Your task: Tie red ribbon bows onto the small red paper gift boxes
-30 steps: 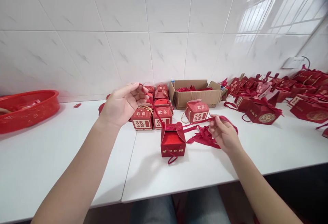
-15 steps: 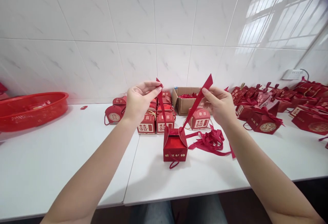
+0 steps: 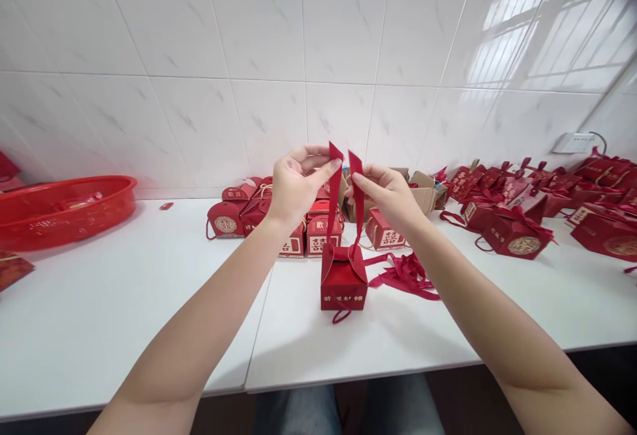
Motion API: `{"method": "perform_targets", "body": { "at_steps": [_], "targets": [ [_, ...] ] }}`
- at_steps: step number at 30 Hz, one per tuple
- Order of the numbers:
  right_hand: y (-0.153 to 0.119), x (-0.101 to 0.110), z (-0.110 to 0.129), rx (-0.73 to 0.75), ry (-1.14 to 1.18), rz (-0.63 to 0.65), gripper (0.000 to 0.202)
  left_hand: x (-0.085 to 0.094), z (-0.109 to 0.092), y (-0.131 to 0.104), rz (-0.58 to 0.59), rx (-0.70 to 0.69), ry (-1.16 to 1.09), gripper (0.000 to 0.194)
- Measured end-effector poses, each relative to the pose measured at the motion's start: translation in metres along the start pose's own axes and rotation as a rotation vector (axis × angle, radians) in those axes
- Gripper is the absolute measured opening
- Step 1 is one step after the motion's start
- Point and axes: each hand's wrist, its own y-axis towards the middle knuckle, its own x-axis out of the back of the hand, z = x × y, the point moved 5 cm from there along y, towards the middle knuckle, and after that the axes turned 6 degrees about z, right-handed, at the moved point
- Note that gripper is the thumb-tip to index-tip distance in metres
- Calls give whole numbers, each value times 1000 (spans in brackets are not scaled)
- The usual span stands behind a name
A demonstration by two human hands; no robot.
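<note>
A small red gift box (image 3: 343, 282) with gold lettering stands upright near the middle of the white table. A red ribbon (image 3: 332, 213) comes up out of its top, and its two ends point upward side by side, a little apart. My left hand (image 3: 303, 180) pinches the left end between thumb and fingers. Between the thumb and fingers of my right hand (image 3: 385, 196) is the right end. A short cord loop (image 3: 342, 316) hangs at the front of the box. Beside it on the right lies a loose heap of red ribbon (image 3: 405, 274).
Several red boxes (image 3: 226, 219) stand behind my hands, with an open cardboard carton (image 3: 423, 196) at the wall. Many finished-looking red boxes (image 3: 517, 236) crowd the right side. A red plastic basket (image 3: 70, 213) sits at the left. The table's front edge (image 3: 368, 382) is near my legs.
Both hands have moved inward, bringing the two ribbon ends close together above the box. The ends were spread wide apart before. The box still stands in its place.
</note>
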Motion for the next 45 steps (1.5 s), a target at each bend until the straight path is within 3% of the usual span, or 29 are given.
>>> {"method": "perform_targets", "body": {
  "at_steps": [5, 10, 12, 14, 19, 21, 23, 28, 32, 38, 45],
  "targets": [
    [7, -12, -2, -114, 147, 227, 15, -10, -3, 5, 137, 23, 236, 6],
    [9, -11, -6, -215, 347, 222, 30, -8, -8, 6, 101, -49, 359, 40],
    [8, -11, -8, -245, 377, 221, 31, -7, -6, 3, 98, -36, 365, 41],
    [6, -13, -9, -252, 398, 266, 29, -7, 2, 0, 163, 49, 279, 39],
    [6, -6, -10, -215, 325, 267, 26, -11, 30, -16, 535, 414, -167, 30],
    [7, 4, -6, -128, 137, 222, 29, -10, 39, -25, 641, 528, -257, 28],
    [6, 12, 4, 42, -182, 235, 29, -7, 47, -33, 677, 608, -348, 32],
    [-11, 13, 16, 539, -997, 431, 29, -1, 61, -41, 498, 648, -527, 19],
    [-21, 10, 9, 719, -1340, 446, 33, -3, 64, -45, 357, 659, -525, 15],
    [-26, 5, 5, 781, -1503, 438, 36, -6, 63, -49, 208, 744, -566, 13],
    [-28, 9, -1, 829, -1547, 380, 33, -7, 76, -53, 208, 781, -589, 14]
  ]
}}
